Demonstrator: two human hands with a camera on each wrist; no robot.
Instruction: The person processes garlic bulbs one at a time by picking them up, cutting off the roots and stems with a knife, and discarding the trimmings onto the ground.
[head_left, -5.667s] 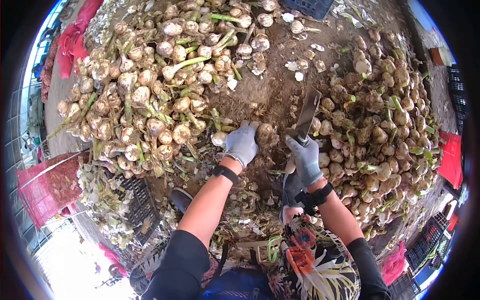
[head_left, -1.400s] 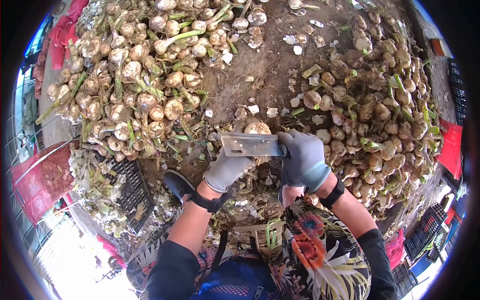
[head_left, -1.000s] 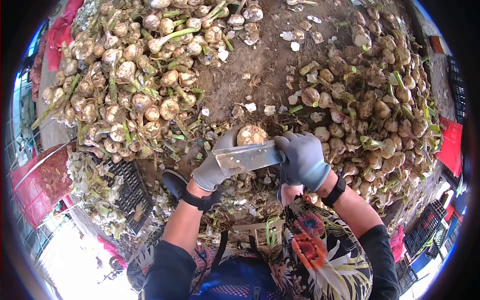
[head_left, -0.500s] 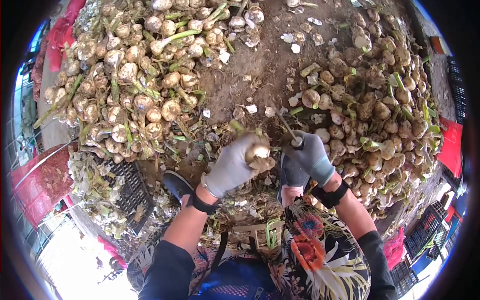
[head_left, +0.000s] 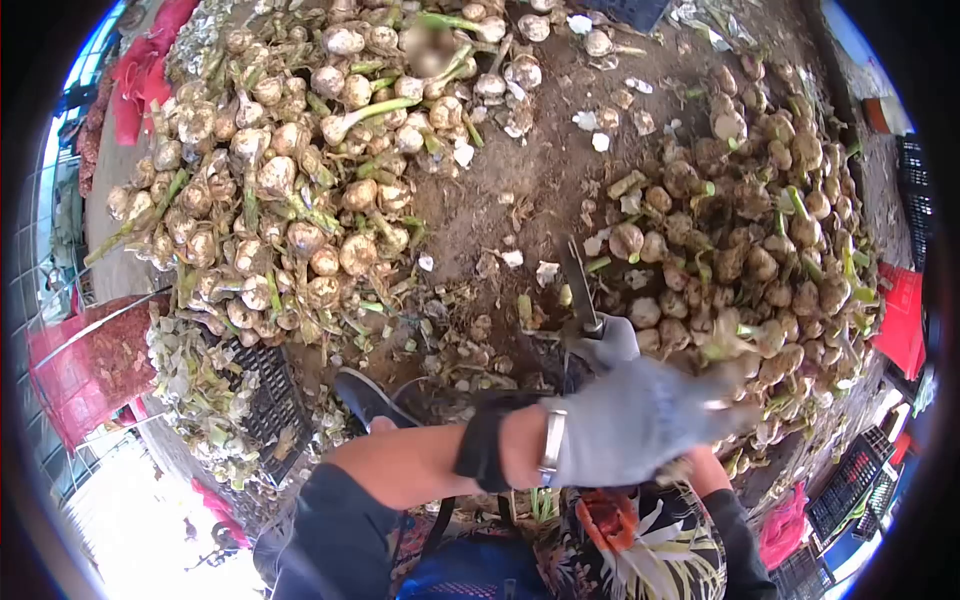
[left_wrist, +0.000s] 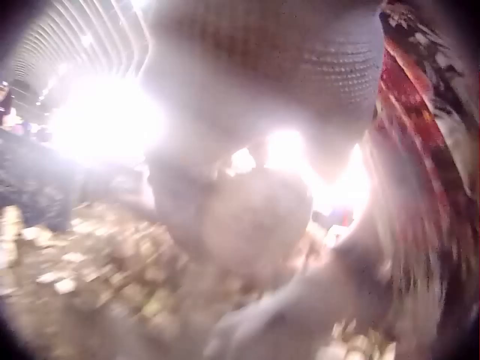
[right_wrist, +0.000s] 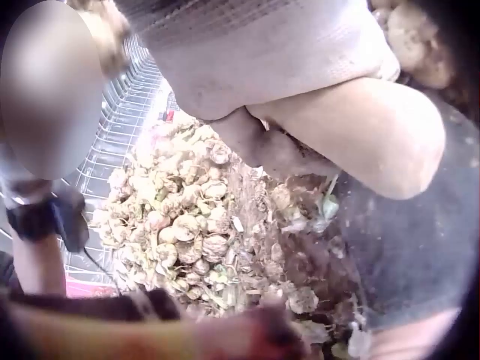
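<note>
My gloved left hand (head_left: 640, 415) reaches across over the right forearm, blurred by motion. It holds a garlic bulb (left_wrist: 255, 217) between its fingers, and this bulb overlaps the near side of the right-hand garlic pile (head_left: 770, 250) in the head view. My gloved right hand (head_left: 612, 342), partly covered by the left arm, grips a knife (head_left: 577, 285) whose flat blade points up and away, edge-on. In the right wrist view the pale knife handle (right_wrist: 367, 135) protrudes from the fist.
A larger heap of untrimmed garlic (head_left: 270, 190) with long stems lies at left. Bare soil with peel scraps (head_left: 500, 210) separates the piles. Black crates (head_left: 275, 400) stand at lower left and far right. A shoe (head_left: 370, 395) is planted near the trimmings.
The knife crossed in front of a bulb held in the left hand, then swung upright. The left hand has since swept right across the right arm with a bulb.
</note>
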